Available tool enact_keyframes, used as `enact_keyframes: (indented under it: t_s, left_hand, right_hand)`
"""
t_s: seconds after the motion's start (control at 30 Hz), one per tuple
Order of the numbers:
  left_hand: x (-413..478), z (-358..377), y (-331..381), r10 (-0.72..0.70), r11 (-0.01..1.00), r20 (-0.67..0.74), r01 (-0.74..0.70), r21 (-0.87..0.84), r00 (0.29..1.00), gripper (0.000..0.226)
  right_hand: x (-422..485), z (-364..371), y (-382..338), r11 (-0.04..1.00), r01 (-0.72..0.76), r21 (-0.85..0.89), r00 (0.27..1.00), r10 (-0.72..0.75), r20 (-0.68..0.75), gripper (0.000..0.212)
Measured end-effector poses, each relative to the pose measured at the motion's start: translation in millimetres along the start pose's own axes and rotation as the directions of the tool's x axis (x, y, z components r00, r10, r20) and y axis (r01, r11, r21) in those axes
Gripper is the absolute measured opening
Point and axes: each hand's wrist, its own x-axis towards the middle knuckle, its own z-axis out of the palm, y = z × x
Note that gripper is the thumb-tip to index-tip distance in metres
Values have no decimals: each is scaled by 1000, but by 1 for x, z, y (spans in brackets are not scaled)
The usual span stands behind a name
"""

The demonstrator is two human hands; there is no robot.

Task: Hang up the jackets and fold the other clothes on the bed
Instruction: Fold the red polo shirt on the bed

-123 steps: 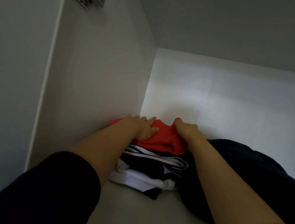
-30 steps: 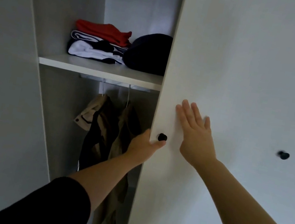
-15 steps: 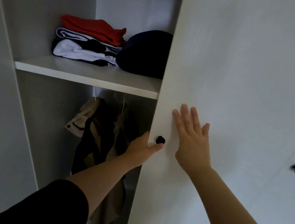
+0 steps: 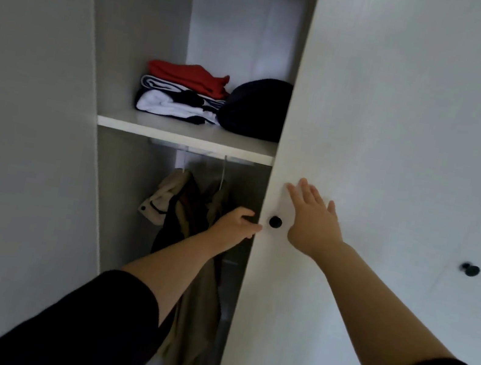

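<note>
- Left hand point(image 4: 236, 225) curls its fingers round the free edge of the white door point(image 4: 405, 115), just beside the black knob point(image 4: 275, 221).
- Right hand point(image 4: 313, 219) lies flat on the door face, fingers straight.
- Folded clothes point(image 4: 181, 91), red on top, sit on the shelf point(image 4: 186, 135) next to a dark bundle point(image 4: 257, 108).
- Jackets point(image 4: 187, 202) hang on hangers below the shelf, behind the left forearm.

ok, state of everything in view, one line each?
door: partly open.
left hand: grips the door's edge.
right hand: flat on the door, fingers straight.
knob: not gripped.
folded clothes: stacked on the shelf.
jackets: hanging below the shelf.
dark bundle: on the shelf, partly hidden by the door.
</note>
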Motion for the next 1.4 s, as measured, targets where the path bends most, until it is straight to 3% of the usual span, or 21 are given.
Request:
enact_keyframes:
  t_s: [0.17, 0.3, 0.43, 0.53, 0.67, 0.7, 0.73, 0.77, 0.87, 0.93, 1.0, 1.07, 1.13, 1.2, 1.27, 1.33, 1.4]
  left_hand:
    - [-97, -49, -9, -2, 1000, -239, -4, -24, 971, 33]
    - [-205, -93, -13, -84, 978, -426, -7, -208, 901, 17]
    - [-300, -150, -18, -28, 994, -579, -37, -100, 815, 25]
    - [-351, -187, -33, 71, 993, -720, 21, 118, 690, 29]
    - [-397, -222, -51, 253, 956, -896, 48, 289, 364, 33]
    - [-402, -229, -53, 272, 952, -909, 49, 302, 317, 39]
    - [-404, -236, -55, 254, 960, -915, 36, 279, 313, 47]
    - [-405, -242, -55, 190, 979, -911, -5, 202, 365, 53]
    - [-406, -254, -52, 80, 988, -777, -153, -21, 624, 51]
    - [-407, -261, -55, 80, 973, -724, -212, -93, 685, 44]
    - [-406, -266, -54, -12, 952, -706, -209, -226, 708, 33]
    - [-402, -265, -55, -117, 927, -661, -156, -340, 741, 24]
    - [-394, -260, -56, -118, 940, -556, -88, -330, 823, 25]
    - [-383, -247, -50, -43, 974, -450, -62, -217, 892, 29]
    - [-367, -228, -44, 108, 994, -416, -89, 65, 903, 32]
    - [-347, -209, -36, 274, 894, -394, -82, 441, 877, 31]
    - [-327, -193, -30, 312, 798, -336, -53, 600, 888, 29]
  right_hand:
    - [-36, -7, -79, 943, 134, 304, 991, -128, -40, 73]
    - [-78, -10, -174, 696, 174, 697, 973, -231, -12, 38]
    - [-109, -11, -261, 497, 86, 864, 942, -322, 91, 38]
    - [-132, -16, -311, 280, -50, 959, 939, -313, 140, 32]
    - [-153, -27, -362, -35, -343, 939, 846, -445, 293, 25]
    - [-156, -31, -372, -78, -385, 919, 831, -462, 309, 27]
    - [-158, -35, -381, -107, -416, 903, 819, -475, 321, 31]
    - [-161, -38, -390, -118, -435, 893, 810, -485, 330, 37]
    - [-165, -42, -408, -129, -440, 889, 817, -468, 336, 46]
    - [-168, -42, -412, -149, -424, 893, 845, -420, 331, 46]
    - [-173, -42, -413, -163, -409, 898, 868, -374, 327, 44]
    - [-181, -41, -412, -172, -381, 908, 900, -291, 323, 40]
    - [-187, -40, -404, -191, -340, 921, 934, -179, 308, 34]
    - [-191, -40, -387, -208, -294, 933, 956, -45, 291, 29]
    - [-193, -38, -362, -226, -275, 935, 955, 47, 292, 29]
    - [-194, -36, -335, -223, -290, 931, 945, 89, 316, 33]
    - [-192, -33, -309, -209, -299, 931, 941, 97, 324, 36]
